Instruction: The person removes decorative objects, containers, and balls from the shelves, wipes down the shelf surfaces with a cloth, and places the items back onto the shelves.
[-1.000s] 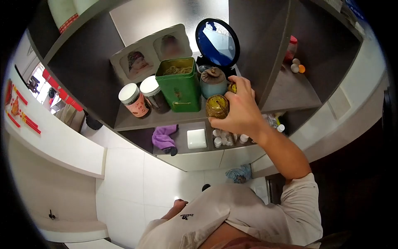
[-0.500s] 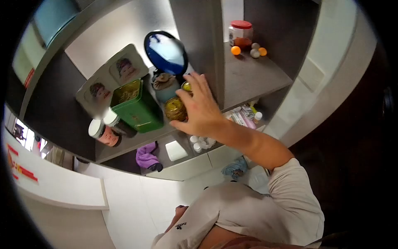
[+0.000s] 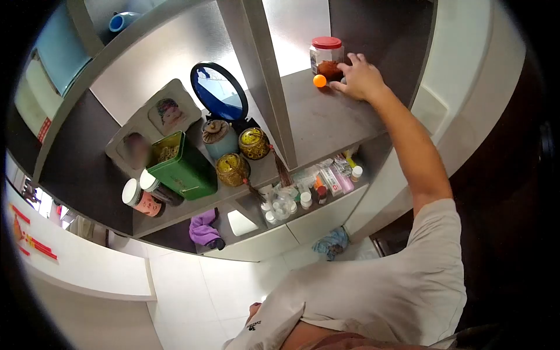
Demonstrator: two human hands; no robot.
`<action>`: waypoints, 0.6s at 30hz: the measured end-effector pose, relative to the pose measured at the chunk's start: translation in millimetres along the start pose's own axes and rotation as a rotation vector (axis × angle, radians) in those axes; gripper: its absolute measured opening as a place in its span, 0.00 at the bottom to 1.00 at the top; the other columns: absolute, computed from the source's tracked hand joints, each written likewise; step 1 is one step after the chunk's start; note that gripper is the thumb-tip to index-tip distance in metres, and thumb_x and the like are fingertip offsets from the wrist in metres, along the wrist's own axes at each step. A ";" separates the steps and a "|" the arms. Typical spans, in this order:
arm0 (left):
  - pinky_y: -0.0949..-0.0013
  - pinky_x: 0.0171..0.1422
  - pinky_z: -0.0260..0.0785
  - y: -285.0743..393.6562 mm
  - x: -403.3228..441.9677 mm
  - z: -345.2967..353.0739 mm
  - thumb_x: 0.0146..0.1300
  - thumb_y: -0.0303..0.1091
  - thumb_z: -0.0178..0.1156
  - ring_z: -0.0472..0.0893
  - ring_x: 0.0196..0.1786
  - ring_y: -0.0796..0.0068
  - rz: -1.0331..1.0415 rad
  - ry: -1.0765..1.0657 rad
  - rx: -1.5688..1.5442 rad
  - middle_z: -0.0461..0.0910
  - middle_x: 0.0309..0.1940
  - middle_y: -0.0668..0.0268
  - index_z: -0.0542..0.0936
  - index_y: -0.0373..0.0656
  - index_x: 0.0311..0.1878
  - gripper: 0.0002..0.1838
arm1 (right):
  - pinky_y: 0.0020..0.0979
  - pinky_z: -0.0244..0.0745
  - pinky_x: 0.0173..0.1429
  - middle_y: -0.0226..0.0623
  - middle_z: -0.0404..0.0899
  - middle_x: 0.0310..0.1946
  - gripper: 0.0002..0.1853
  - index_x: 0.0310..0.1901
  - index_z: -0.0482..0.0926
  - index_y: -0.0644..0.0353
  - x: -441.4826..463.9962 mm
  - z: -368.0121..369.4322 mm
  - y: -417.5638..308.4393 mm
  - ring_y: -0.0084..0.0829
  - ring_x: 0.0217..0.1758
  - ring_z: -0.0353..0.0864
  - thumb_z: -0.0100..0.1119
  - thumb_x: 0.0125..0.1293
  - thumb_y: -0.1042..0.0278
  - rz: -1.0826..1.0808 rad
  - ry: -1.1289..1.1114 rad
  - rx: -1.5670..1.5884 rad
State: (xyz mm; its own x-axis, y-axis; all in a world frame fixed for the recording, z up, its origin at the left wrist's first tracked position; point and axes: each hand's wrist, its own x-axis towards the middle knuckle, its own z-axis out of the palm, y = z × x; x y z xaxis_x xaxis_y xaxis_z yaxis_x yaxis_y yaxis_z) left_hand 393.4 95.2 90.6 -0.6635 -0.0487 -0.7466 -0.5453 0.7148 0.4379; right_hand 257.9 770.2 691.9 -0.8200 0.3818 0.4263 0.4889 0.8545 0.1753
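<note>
My right hand (image 3: 363, 80) reaches over the right shelf compartment with fingers apart, beside a clear jar with a red lid (image 3: 326, 51) and reddish-brown contents. An orange ball (image 3: 319, 81) sits just left of my thumb. The other small balls there are mostly covered by my hand, and whether my fingers touch them is hard to see. Low by my shirt, only a bit of my left hand (image 3: 255, 309) shows; its fingers are hidden.
The left compartment holds two ornate gold jars (image 3: 255, 143) with tassels, a blue-grey lidded pot (image 3: 220, 139), a green tin (image 3: 184, 167), a round mirror (image 3: 219, 93) and a photo frame (image 3: 181, 105). An upright divider (image 3: 262, 70) separates the compartments. Medicine boxes (image 3: 331, 179) lie below.
My right hand has moved from the gold jars in the left compartment, past the divider, to the balls beside the red-lidded jar. Both gold jars now show fully.
</note>
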 end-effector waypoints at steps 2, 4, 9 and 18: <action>0.68 0.39 0.76 3.2 -8.0 4.7 0.56 0.34 0.69 0.82 0.31 0.70 -0.004 0.006 -0.012 0.84 0.28 0.60 0.82 0.35 0.36 0.12 | 0.45 0.64 0.72 0.51 0.65 0.68 0.39 0.66 0.73 0.55 18.4 14.3 8.6 0.46 0.74 0.61 0.52 0.64 0.31 0.014 -0.299 -0.061; 0.68 0.39 0.76 5.4 -15.7 9.1 0.56 0.34 0.69 0.81 0.31 0.70 -0.009 0.016 -0.021 0.84 0.28 0.60 0.81 0.36 0.36 0.12 | 0.45 0.64 0.72 0.52 0.65 0.69 0.39 0.66 0.72 0.55 25.2 21.7 7.1 0.46 0.74 0.62 0.50 0.64 0.30 -0.025 -0.307 -0.060; 0.68 0.39 0.75 15.4 -26.3 12.5 0.56 0.34 0.68 0.81 0.31 0.70 -0.014 0.018 -0.027 0.83 0.28 0.61 0.81 0.36 0.36 0.11 | 0.42 0.66 0.70 0.52 0.70 0.65 0.37 0.64 0.73 0.57 43.0 28.7 2.8 0.47 0.70 0.68 0.50 0.64 0.35 0.056 -0.358 0.099; 0.69 0.39 0.75 31.7 -29.6 2.6 0.57 0.33 0.68 0.81 0.31 0.70 -0.018 0.023 -0.022 0.83 0.27 0.61 0.80 0.37 0.36 0.10 | 0.43 0.73 0.65 0.49 0.76 0.56 0.28 0.56 0.78 0.56 43.9 30.4 -6.0 0.45 0.60 0.78 0.63 0.58 0.47 -0.139 -0.084 0.184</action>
State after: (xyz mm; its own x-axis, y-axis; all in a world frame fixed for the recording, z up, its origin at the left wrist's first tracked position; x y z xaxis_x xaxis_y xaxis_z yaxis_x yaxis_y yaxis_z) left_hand 397.1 121.1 125.3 -0.6646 -0.0776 -0.7432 -0.5684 0.6981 0.4354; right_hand 209.9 792.4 682.6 -0.9011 0.2777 0.3329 0.3139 0.9476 0.0591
